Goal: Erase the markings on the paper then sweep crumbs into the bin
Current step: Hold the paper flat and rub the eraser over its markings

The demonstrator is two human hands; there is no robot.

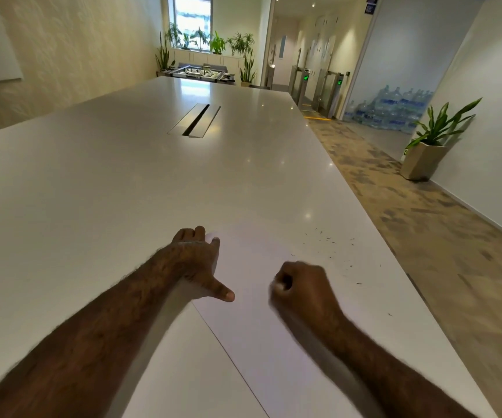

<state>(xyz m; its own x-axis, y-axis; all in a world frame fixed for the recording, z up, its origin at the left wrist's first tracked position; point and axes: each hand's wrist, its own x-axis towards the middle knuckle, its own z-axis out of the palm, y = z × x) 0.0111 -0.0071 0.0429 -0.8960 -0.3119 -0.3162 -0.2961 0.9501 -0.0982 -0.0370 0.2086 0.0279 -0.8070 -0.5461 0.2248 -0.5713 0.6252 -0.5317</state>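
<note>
Head view. A white sheet of paper [262, 312] is seen lying flat on the near right part of a long white table [108, 191]. No markings or writing can be read on the sheet. The left hand [197, 260] is laid flat on the paper's far left corner, fingers straight and thumb spread, so that the sheet is pressed down. The right hand [299, 288] is clenched into a fist over the middle of the paper; it is blurred, and something pale is glimpsed at the fingers, but whether an eraser is held cannot be told. Dark crumbs [328, 239] are scattered on the table just right of and beyond the fist. A potted plant [434, 140] is seen at far right.
</note>
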